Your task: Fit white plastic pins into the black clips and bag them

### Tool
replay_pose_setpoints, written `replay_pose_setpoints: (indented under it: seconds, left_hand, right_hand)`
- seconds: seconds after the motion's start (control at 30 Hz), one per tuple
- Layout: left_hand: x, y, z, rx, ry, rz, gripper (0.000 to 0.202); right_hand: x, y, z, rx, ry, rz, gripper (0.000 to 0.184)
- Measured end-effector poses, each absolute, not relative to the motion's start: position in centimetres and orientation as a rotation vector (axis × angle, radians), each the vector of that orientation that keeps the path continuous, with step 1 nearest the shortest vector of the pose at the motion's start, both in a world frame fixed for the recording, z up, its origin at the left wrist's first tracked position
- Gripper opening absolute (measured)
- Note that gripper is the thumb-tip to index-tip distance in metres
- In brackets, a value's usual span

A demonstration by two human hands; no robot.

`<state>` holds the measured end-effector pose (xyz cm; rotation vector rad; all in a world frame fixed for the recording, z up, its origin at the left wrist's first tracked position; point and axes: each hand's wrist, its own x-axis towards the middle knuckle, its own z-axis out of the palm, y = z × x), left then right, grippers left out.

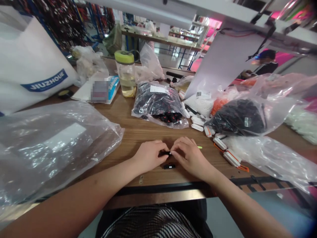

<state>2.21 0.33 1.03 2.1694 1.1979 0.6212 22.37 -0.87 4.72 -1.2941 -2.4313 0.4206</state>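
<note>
My left hand [150,154] and my right hand [189,155] meet over the wooden table [138,132], fingertips pinched together on a small black plastic part [167,153]. A second small black part [169,166] with pale dots lies on the table just below the hands. A tiny green piece [199,147] lies by my right hand. A clear bag of black parts [158,104] sits behind the hands.
A large empty clear bag [49,145] covers the left. To the right lie white and orange clips [229,155], a bag of black items [239,119] and more plastic bags [272,158]. A lidded jar [126,74], a white tote [29,59] and a person [264,62] are behind.
</note>
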Motion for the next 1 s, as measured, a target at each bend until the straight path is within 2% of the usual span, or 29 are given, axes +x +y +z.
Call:
replay_pose_setpoints:
  seconds: [0.27, 0.47, 0.83, 1.0]
  left_hand:
    - [2.3, 0.5, 1.2, 2.203, 1.202, 0.575, 0.005]
    - [2.3, 0.5, 1.1, 2.219, 1.219, 0.573, 0.007]
    - [2.2, 0.5, 0.8, 2.172, 1.217, 0.592, 0.011]
    - [2.0, 0.4, 1.1, 2.174, 1.185, 0.610, 0.011]
  right_hand:
    - [21.5, -0.5, 5.1, -1.331, -2.611, 0.320, 0.010]
    - [21.3, -0.4, 5.7, -1.218, -2.749, 0.154, 0.021]
    - [22.0, -1.1, 5.6, -1.179, -2.721, 0.220, 0.023]
    - [22.5, 2.3, 6.5, -1.258, -2.640, 0.454, 0.020]
